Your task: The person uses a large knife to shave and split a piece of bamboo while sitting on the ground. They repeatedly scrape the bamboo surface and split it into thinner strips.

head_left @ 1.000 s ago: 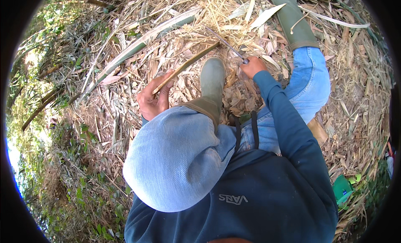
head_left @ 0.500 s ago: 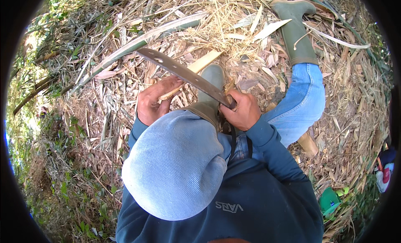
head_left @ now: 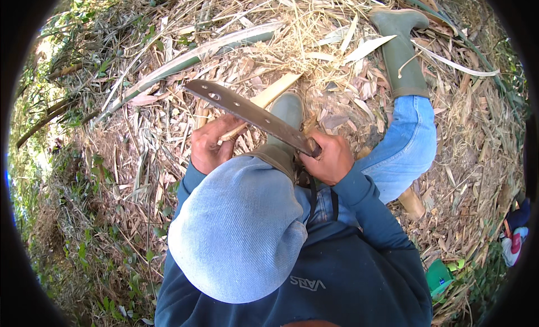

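My right hand (head_left: 331, 159) is closed round the handle end of a machete (head_left: 255, 114), whose dark, broad blade with several holes points up and to the left. In my left hand (head_left: 212, 144), the fingers grip a pale split-bamboo strip (head_left: 279, 90). The strip slants up to the right and passes beneath the blade, which hides part of it. Whether the edge touches the strip I cannot tell. Both hands are in front of my bent knee, over my green rubber boot (head_left: 287, 109). The machete's handle is mostly hidden by my right hand.
Shavings and dry leaves cover the ground. A long split bamboo length (head_left: 185, 60) lies at the far left, with a straw heap (head_left: 314, 37) beside it. My other boot (head_left: 401, 57) stretches out far right. A wooden piece (head_left: 412, 202) and a green object (head_left: 439, 276) lie to the right.
The machete tip sits slightly lower in the picture, and both hands appear a little lower and further right. The whole view has shifted slightly; both grips are the same.
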`<state>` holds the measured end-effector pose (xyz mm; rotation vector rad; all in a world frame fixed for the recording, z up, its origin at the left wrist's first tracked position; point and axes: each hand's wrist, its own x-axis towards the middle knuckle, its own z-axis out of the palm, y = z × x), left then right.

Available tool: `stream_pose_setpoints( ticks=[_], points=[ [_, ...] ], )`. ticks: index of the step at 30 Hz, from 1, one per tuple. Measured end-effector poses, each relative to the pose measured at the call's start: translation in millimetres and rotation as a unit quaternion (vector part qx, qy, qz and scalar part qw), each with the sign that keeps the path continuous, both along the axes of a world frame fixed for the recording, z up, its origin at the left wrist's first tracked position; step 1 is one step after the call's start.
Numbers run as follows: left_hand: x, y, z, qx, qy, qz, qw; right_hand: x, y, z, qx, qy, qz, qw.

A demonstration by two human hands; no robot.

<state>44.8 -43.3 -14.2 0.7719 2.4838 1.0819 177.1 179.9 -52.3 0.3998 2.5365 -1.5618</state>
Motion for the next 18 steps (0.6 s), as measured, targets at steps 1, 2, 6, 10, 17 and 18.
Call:
stream_pose_setpoints(
  ticks=[1,2,6,10,17,18],
  points=[
    [0.5,1.0,0.7,0.006,0.013,0.011,1.0,-1.4,0.4,-2.4,0.0,-0.003,0.002,1.0],
    [1.0,2.5,1.2,0.011,0.027,0.022,0.999,-4.7,0.6,-7.6,0.001,-0.005,0.004,1.0],
    [-1.0,5.9,3.7,0.032,0.04,0.084,0.995,-16.3,-9.4,-4.9,0.027,-0.016,-0.001,1.0],
    [4.2,4.4,6.3,-0.018,0.048,0.045,0.998,-13.6,-8.0,4.9,0.017,0.006,0.011,1.0],
    [6.7,4.6,-3.0,0.031,0.024,0.042,0.998,-14.8,0.9,-4.6,0.004,-0.031,0.008,0.999],
    [6.8,3.3,-4.4,0.034,0.025,0.04,0.998,-15.1,1.8,-5.2,-0.002,-0.032,0.01,0.999]
  ],
)
